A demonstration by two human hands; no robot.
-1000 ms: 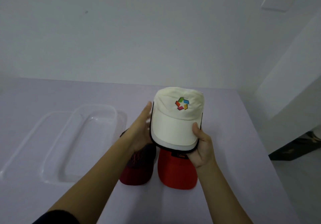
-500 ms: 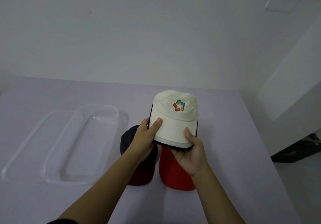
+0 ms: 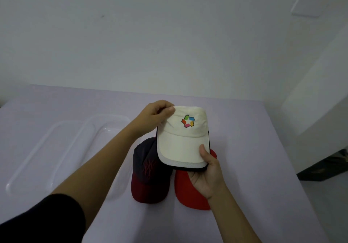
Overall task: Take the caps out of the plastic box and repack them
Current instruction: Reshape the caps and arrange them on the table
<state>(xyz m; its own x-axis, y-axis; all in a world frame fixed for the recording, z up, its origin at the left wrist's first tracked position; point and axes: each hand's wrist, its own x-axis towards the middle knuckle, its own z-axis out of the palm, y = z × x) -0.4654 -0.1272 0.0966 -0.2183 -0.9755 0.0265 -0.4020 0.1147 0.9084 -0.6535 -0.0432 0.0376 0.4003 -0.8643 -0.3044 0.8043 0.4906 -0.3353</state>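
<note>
Half a second ago the left hand [image 3: 153, 115] was holding the left edge of the brim. Now we see it higher, at the back-left of the crown, where thumb and fingers pinch the cloth. The right hand [image 3: 206, 175] has kept its place: it grasps the front right corner of the brim, thumb on top and fingers under.

The white cap [image 3: 181, 141] is therefore held in the air by both hands, above the table [image 3: 263, 148]. It hangs just over the dark cap [image 3: 147, 167] and the red cap [image 3: 190, 193], which lie side by side with brims toward us.

We judge that the new grip on the crown is for shaping or folding it, to prepare the cap for packing. The box [image 3: 110, 117] stands to the left, well apart from the white cap. We see no cap in it, so the taking out seems finished and the repacking not yet begun. A second clear tray [image 3: 28, 167] — maybe the lid — lies beside it.

The white cap is cream in colour, with a logo of small coloured squares on the front. The crown looks soft and a little creased, and the brim looks flat and stiff. Under the brim a white mesh edge and a black edge show — perhaps more caps nested there, but we cannot tell.
</note>
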